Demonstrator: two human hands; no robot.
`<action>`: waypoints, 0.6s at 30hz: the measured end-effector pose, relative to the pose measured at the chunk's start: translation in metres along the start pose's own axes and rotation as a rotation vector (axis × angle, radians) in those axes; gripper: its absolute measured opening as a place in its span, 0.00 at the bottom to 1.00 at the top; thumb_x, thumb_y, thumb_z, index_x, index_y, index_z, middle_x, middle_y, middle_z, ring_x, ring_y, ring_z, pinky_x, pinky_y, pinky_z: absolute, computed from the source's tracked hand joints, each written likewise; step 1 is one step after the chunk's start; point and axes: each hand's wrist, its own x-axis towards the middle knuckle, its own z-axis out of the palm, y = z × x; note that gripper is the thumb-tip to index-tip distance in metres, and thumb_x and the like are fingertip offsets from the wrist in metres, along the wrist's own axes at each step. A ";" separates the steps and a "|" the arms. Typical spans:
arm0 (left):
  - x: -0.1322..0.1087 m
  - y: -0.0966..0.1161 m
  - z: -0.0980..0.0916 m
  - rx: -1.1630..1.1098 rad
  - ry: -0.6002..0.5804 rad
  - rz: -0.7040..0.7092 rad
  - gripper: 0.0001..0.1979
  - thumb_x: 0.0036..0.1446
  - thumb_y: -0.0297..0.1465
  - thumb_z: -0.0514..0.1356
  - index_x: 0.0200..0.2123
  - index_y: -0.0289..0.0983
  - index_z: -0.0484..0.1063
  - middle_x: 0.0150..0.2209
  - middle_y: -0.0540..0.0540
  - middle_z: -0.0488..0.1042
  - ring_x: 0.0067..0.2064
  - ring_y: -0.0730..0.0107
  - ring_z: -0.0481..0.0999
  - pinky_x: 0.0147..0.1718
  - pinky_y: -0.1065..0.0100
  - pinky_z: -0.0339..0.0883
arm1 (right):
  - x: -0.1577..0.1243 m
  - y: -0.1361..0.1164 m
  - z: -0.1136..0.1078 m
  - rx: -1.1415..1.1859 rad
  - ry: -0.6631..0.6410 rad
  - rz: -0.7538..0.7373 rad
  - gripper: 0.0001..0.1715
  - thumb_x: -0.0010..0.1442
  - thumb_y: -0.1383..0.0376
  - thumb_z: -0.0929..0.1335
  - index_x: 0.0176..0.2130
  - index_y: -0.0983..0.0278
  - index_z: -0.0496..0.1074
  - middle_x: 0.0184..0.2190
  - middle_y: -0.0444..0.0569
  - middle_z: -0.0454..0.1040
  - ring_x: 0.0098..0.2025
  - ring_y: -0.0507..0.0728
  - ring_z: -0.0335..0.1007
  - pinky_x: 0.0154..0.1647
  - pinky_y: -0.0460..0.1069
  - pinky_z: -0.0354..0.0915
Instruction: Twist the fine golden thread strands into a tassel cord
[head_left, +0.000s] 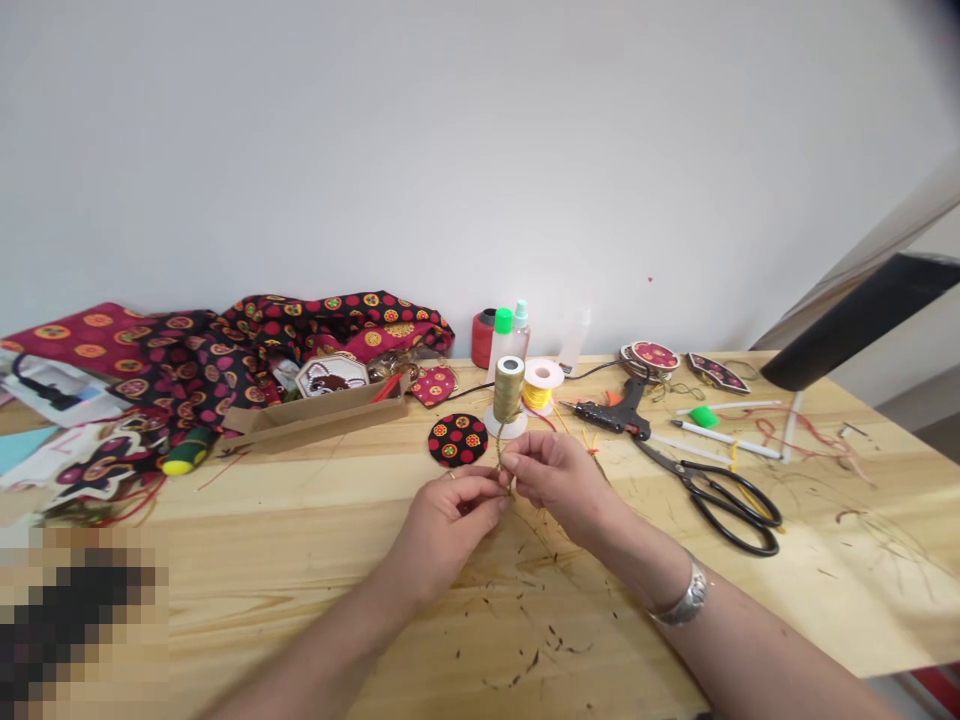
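Both hands meet over the middle of the wooden table. My left hand (448, 522) is closed in a pinch, thumb against forefinger, on the lower part of a thin olive-gold cord (500, 444). Slightly above and to its right, my right hand (561, 482) pinches the same cord between thumb and fingertips. Just behind the fingers stands a spool of olive-gold thread (509, 392). A round black fabric piece with red and yellow flowers (457, 440) lies behind my left hand. What sits under the left fingers is partly hidden.
Right of my hands lie black-handled scissors (739, 508), a glue gun (624, 410) and a white pen (724, 438). Behind stand a yellow thread spool (543, 380) and glue bottles (501, 345). Patterned cloth (202, 350) and a cardboard tray (322, 418) occupy the left.
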 end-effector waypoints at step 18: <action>-0.001 0.006 -0.003 -0.534 0.148 -0.064 0.13 0.50 0.33 0.59 0.41 0.37 0.71 0.43 0.44 0.72 0.44 0.65 0.69 0.47 0.64 0.60 | 0.000 0.009 -0.002 -0.293 0.029 -0.135 0.06 0.52 0.66 0.64 0.25 0.65 0.65 0.20 0.41 0.65 0.21 0.47 0.57 0.23 0.43 0.56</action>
